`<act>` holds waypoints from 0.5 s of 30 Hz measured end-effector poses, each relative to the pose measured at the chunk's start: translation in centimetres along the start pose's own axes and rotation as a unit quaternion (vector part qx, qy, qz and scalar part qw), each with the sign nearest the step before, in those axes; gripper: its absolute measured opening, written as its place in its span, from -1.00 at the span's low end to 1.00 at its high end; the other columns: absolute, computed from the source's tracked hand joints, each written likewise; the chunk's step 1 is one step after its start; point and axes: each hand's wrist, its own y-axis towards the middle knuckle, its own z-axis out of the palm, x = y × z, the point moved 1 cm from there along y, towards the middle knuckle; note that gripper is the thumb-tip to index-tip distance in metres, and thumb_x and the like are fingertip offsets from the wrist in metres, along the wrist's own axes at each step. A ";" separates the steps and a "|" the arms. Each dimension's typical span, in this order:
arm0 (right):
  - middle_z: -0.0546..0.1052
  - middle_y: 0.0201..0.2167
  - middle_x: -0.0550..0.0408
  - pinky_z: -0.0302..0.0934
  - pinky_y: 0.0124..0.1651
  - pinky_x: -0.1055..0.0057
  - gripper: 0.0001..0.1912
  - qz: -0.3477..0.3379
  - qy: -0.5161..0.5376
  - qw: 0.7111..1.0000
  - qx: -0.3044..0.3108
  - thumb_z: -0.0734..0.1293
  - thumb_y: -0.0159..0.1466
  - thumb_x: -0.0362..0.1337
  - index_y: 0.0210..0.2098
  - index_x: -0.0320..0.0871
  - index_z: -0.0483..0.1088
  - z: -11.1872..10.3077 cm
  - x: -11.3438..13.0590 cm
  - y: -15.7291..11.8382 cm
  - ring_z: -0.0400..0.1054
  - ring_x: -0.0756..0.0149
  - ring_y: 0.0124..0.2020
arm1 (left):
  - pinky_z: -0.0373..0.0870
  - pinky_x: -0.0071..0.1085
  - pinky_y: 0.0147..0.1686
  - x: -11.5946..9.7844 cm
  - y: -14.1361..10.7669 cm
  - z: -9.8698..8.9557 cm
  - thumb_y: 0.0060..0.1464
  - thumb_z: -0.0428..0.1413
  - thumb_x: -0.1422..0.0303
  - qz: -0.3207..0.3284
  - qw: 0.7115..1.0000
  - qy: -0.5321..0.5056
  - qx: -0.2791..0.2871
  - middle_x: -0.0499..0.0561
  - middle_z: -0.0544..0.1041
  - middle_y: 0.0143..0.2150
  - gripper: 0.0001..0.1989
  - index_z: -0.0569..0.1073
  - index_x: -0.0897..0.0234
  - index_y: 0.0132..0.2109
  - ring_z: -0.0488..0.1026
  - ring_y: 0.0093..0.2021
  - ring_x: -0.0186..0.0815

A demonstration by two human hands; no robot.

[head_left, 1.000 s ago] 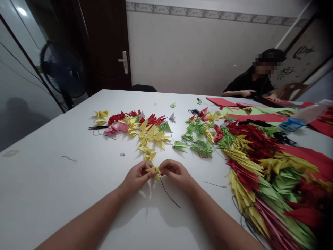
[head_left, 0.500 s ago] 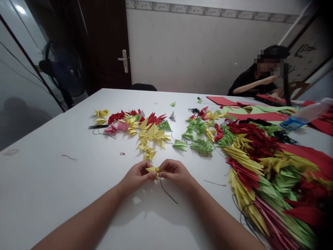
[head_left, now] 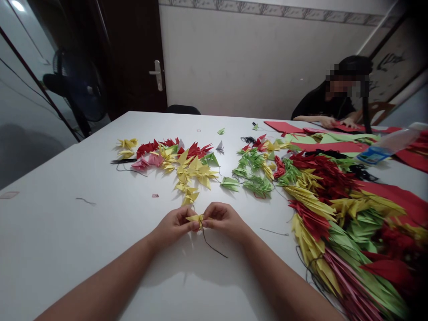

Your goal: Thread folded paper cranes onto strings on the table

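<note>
On my bench, scissors lie at the left end of folded papers; right, a paper heap, a bottle behind it.

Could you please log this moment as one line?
left hand: pinching yellow folded paper; right hand: touching it; dark cord: trailing from it; white table: beneath

I see a bare left hand and a bare right hand, each with a slender, uncovered wrist. Both forearms are equally bare, smooth and tapering, looking broadest to me at the near side.
</note>
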 end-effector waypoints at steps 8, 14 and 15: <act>0.44 -0.59 0.19 0.16 -0.46 0.53 -0.73 0.005 0.022 1.000 0.004 0.49 -0.13 -0.23 -0.56 -0.20 0.34 -0.1 0.0 0.1 0.30 0.50 -0.55 | 0.17 -0.48 -0.40 0.2 0.0 0.0 -0.02 0.13 0.26 0.019 1.000 -0.004 0.009 -0.07 0.35 -0.46 -0.74 0.24 0.33 -0.45 0.28 -0.42 -0.43; 0.44 -0.58 0.19 0.16 -0.45 0.54 -0.73 0.009 0.029 1.000 0.005 0.49 -0.13 -0.23 -0.57 -0.20 0.33 -0.2 -0.2 0.1 0.30 0.51 -0.54 | 0.15 -0.48 -0.41 0.3 0.1 0.0 -0.02 0.12 0.25 0.021 1.000 -0.008 0.010 -0.07 0.33 -0.46 -0.73 0.22 0.32 -0.45 0.25 -0.43 -0.43; 0.44 -0.58 0.19 0.16 -0.45 0.54 -0.73 0.008 0.027 1.000 0.007 0.49 -0.13 -0.23 -0.57 -0.20 0.33 -0.2 -0.2 0.1 0.30 0.51 -0.54 | 0.15 -0.48 -0.41 0.2 0.1 0.0 -0.02 0.12 0.25 0.022 1.000 -0.006 0.010 -0.07 0.33 -0.46 -0.73 0.23 0.32 -0.45 0.25 -0.43 -0.43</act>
